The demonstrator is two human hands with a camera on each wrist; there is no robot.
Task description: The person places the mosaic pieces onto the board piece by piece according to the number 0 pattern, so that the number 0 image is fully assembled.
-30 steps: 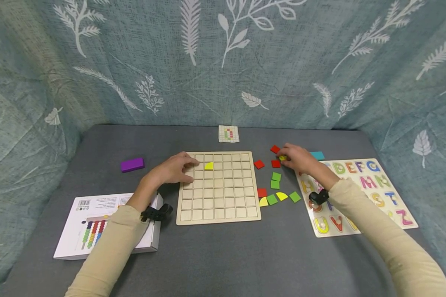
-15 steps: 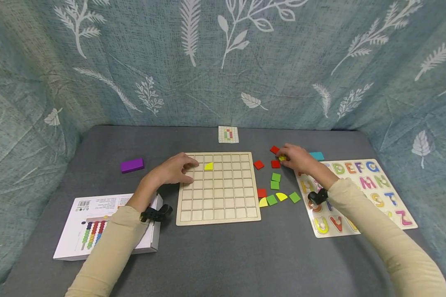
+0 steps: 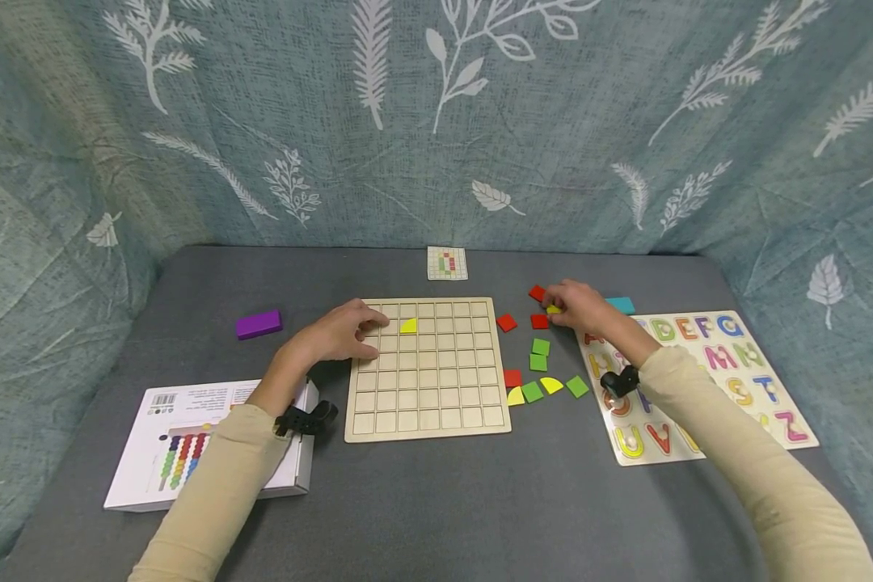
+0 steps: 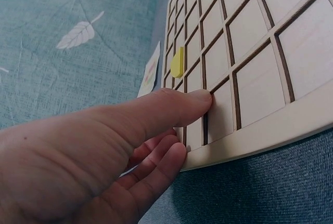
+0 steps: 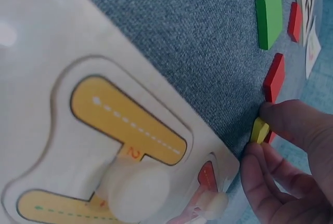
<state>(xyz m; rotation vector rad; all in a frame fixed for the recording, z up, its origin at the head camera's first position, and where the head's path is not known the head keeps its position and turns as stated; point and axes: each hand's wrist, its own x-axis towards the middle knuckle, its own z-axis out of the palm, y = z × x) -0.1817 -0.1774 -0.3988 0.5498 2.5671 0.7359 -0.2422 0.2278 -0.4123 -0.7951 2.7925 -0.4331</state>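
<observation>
The left hand rests on the left side of a wooden grid board, thumb and fingers spread apart. In the left wrist view its thumb lies on the grid, and other fingertips touch the board's rim. A yellow quarter-circle tile sits in one cell near the top. To the right of the board, the right hand pinches a small yellow tile between thumb and fingers, low over the table. Red tiles lie close to those fingers; part of the yellow tile is hidden.
Green tiles and yellow quarter-circles lie right of the board. An alphabet puzzle board is under the right forearm. A pattern card, a purple block, a teal block and a white box surround them.
Hardly anything differs. The right hand has shifted very slightly while keeping the yellow tile at its fingertips; the left hand stays on the board.
</observation>
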